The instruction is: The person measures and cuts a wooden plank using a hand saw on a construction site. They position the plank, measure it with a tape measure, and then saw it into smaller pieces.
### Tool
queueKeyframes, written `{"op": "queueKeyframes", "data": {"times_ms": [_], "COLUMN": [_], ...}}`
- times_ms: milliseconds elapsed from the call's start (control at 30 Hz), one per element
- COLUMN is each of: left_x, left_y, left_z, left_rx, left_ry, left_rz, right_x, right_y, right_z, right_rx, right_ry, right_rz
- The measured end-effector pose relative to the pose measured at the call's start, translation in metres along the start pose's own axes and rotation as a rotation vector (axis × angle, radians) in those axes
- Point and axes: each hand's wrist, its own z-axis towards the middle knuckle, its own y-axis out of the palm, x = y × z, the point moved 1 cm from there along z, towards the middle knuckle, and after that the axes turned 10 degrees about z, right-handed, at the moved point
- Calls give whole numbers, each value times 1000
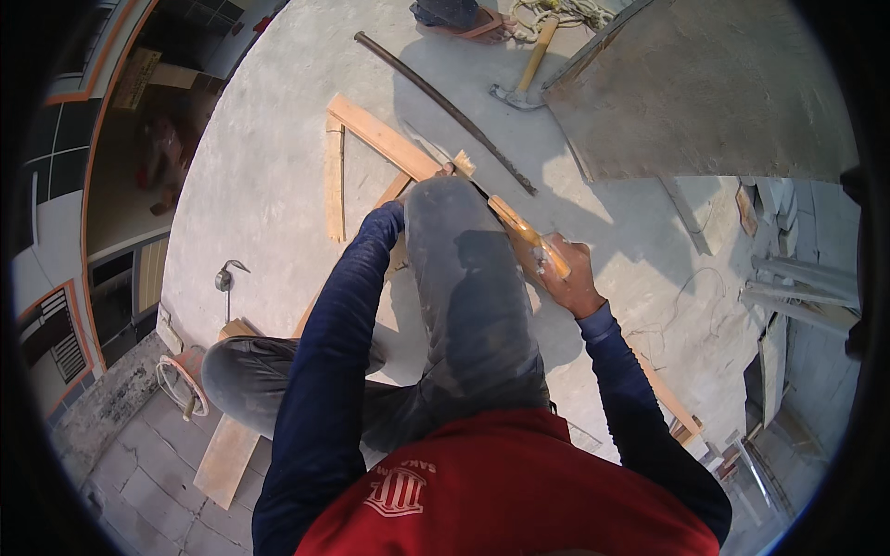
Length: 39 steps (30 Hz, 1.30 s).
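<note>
My right hand (572, 276) is closed round the yellow wooden handle (519, 227) of a handsaw. Its thin blade runs up and left, partly hidden by my raised knee (450, 208). Just past the knee, fingertips of my left hand (448, 170) show at the end of a wooden plank (385, 139), gripping it; the knee covers most of that hand. A short cut piece of wood (464, 164) with a rough end lies beside the blade. Under my left forearm passes another wooden strip (393, 189). A narrow wooden piece (335, 183) lies against the plank's far left end.
A long dark metal bar (445, 109) lies beyond the plank. Farther off are a hammer (533, 69), a rope (556, 14) and a large grey board (695, 102) at the right. A metal hook-shaped tool (225, 276) sits near the slab's left edge, above a lower paved floor (153, 463).
</note>
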Motion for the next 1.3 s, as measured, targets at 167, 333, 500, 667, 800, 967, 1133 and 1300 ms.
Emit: {"op": "queueKeyframes", "data": {"times_ms": [167,333,500,667,800,967,1133,1300], "left_x": [-2,-7,-8,-4,-4,-1,12,18], "left_y": [-2,4,8,9,11,15,24,31], "left_z": [-1,1,5,7,7,13,32,37], "left_rx": [-12,-33,-58,-72,-75,-98,-112,-123], "left_ry": [1,-8,-17,-22,-25,-29,10,27], "left_rz": [-41,-79,-96,-110,-125,-150,-170,-191], "right_x": [-2,9,17,12,13,22,20,12], "right_y": [-5,-1,-9,-21,-13,3,-16,-14], "right_z": [-6,-1,-13,-19,-4,21,17,38], "right_rx": [-21,7,-14,24,28,79,-108,-76], "right_ry": [30,38,65,68,91,-19,130,74], "right_rz": [28,28,-31,-117,-6,-262,28,19]}}
